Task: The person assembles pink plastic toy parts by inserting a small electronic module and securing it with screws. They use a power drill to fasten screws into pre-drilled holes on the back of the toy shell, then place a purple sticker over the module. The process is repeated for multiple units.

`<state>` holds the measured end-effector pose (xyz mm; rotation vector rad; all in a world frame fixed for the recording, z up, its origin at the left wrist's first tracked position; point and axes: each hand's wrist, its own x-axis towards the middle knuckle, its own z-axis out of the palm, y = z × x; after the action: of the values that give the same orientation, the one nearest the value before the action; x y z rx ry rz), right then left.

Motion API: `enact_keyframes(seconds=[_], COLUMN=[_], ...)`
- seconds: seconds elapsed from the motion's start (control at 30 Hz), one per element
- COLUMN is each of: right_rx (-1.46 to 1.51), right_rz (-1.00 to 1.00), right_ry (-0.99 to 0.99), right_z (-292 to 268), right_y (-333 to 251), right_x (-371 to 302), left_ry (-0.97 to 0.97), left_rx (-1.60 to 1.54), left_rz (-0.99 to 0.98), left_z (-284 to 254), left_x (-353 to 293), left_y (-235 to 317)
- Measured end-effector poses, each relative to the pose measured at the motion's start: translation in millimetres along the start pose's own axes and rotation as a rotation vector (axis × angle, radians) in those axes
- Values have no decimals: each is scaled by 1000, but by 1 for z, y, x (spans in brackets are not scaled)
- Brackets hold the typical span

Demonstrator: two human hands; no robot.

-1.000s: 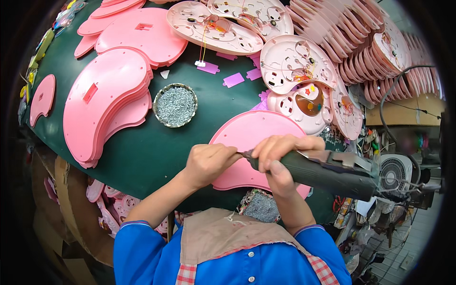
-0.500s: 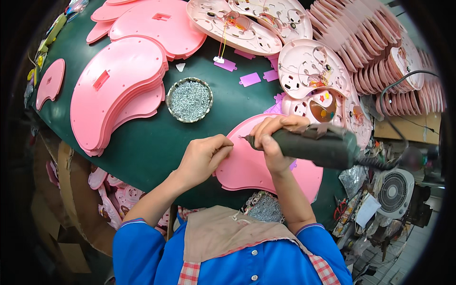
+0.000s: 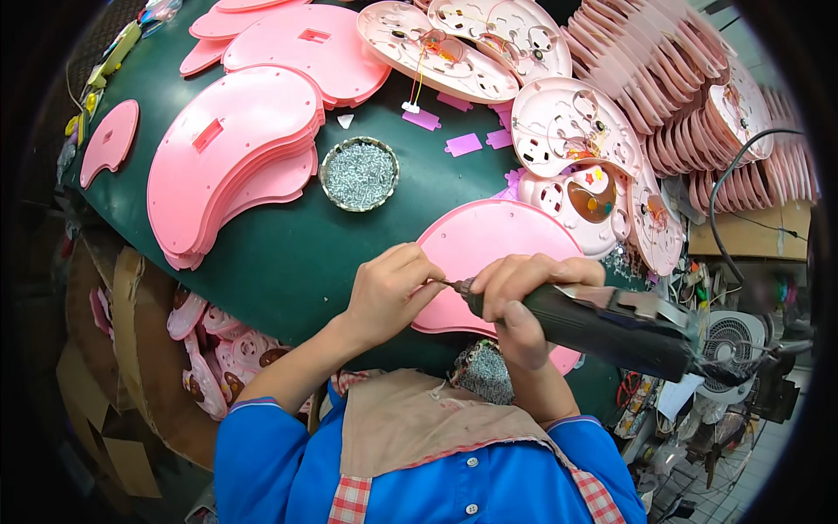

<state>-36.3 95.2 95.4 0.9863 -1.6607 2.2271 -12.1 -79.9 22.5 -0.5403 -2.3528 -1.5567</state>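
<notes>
My right hand (image 3: 528, 297) is wrapped round a dark electric screwdriver (image 3: 602, 330), its bit pointing left. Thumb and fingers of my left hand (image 3: 393, 293) are pinched together at the tip of the bit; whatever small thing they hold is hidden. Both hands are over the left and near part of a pink curved plastic panel (image 3: 497, 229) with small holes along its edge. Left of that panel stands a round bowl of small metal screws (image 3: 359, 173). A second heap of screws (image 3: 485, 371) sits at the near table edge, by my apron.
Stacked pink panels (image 3: 231, 122) lie at the far left on the green table (image 3: 279, 262). Pale pink shells with wiring (image 3: 572, 122) spread over the far right, beside tall rows of shells (image 3: 650, 61). A cable (image 3: 717, 188) hangs at right, near a fan (image 3: 731, 349).
My right hand has brought the screwdriver down and right, with its bit now at my left fingertips. My left hand has moved slightly right, still pinched. The whole view has shifted a little.
</notes>
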Motion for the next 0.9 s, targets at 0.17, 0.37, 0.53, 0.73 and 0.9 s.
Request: enact_keyframes(seconds=[0.17, 0.37, 0.53, 0.73, 0.9], right_rx=[6, -17, 12, 69, 73], right_rz=[-7, -14, 51, 260, 239], right_ry=[-18, -53, -106, -148, -181], right_z=[1, -3, 13, 26, 16], right_y=[-7, 16, 25, 41, 46], right_x=[-5, -22, -27, -36, -41], left_ry=[8, 62, 188, 276, 246], left_rx=[10, 231, 683, 604, 536], left_rz=[73, -109, -72, 27, 69], left_z=[-3, -43, -58, -53, -59], left_x=[-3, 16, 40, 50, 58], left_y=[2, -27, -118, -129, -133])
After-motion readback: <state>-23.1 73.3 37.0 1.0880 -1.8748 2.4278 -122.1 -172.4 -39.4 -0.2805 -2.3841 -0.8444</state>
